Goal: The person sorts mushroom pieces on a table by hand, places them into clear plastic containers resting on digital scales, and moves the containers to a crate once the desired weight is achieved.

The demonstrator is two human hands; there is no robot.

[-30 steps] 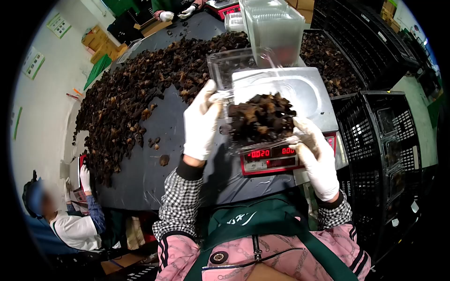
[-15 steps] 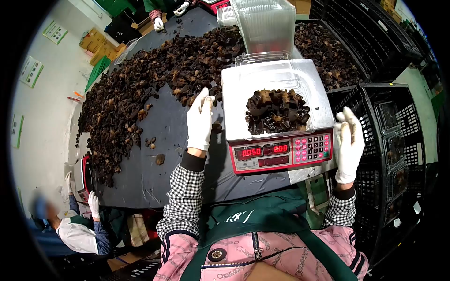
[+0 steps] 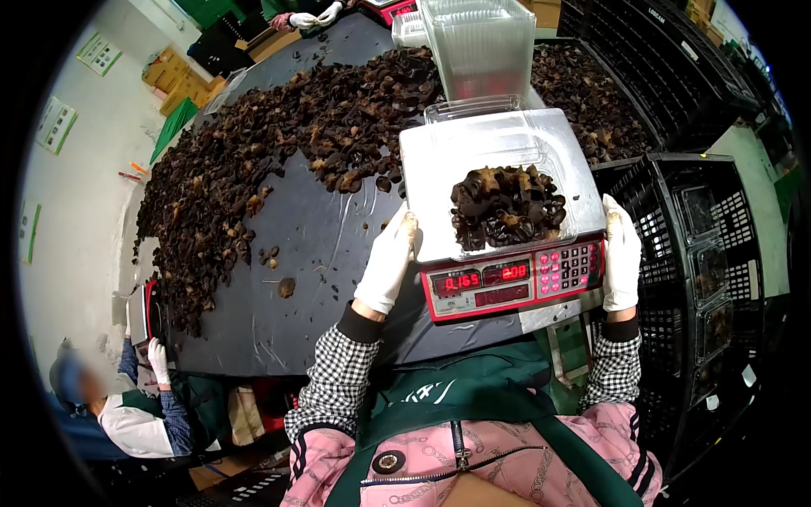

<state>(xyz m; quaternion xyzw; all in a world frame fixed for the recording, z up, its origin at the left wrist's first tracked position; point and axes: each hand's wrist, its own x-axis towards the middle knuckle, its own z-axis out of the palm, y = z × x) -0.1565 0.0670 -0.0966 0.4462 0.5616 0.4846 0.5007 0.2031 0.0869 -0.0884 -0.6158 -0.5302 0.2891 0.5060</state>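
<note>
A clear plastic box (image 3: 498, 155) lies open on the silver plate of a red scale (image 3: 439, 313), with dark brown mushroom-like pieces (image 3: 507, 207) heaped in its near half. Red digits glow on the scale's display. My left hand (image 3: 389, 262), in a white glove, is at the scale's left edge, fingers together and pointing up along it. At the right edge, my right hand (image 3: 622, 253), also gloved, has its fingers together against or very near the side. Whether either hand grips the scale is hard to tell.
Loose dark pieces (image 3: 279, 127) spread over the grey table (image 3: 312, 245). Stacked clear boxes (image 3: 481, 51) stand behind the scale. Black crates (image 3: 718, 220) are at the right, some clear boxes inside. A co-worker (image 3: 135, 406) is at lower left; another person's gloved hands (image 3: 317, 17) are at the top.
The filled box went from my hands onto the scale. My left hand has since moved down and right to the scale's edge, and my right hand in against its side. The display digits changed.
</note>
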